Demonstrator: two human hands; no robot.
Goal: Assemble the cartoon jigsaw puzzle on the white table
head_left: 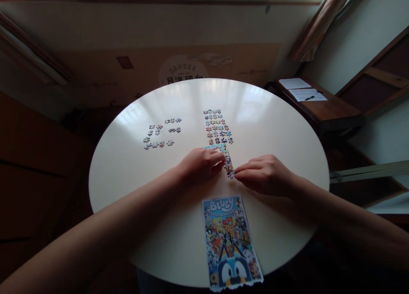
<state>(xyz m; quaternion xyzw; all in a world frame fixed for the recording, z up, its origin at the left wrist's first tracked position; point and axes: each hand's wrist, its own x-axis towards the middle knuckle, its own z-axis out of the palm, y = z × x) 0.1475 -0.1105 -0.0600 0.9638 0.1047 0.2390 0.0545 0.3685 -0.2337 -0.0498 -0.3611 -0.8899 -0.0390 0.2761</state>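
Observation:
A partly joined jigsaw puzzle lies on the table, a narrow strip running down its right side. My left hand rests over its left part with the fingers curled and the thumb near the index tip. What is between those fingertips, if anything, is hidden. From the right, my right hand pinches at the lower right edge of the strip, its fingertips on a puzzle piece there. Directly beyond the puzzle lie rows of loose puzzle pieces. Nearer to me is a Bluey picture sheet with a torn bottom edge.
More loose pieces are spread in small groups on the left of the round white table. A wooden side table with papers and a pen stands at the right. Cardboard leans behind, below the window.

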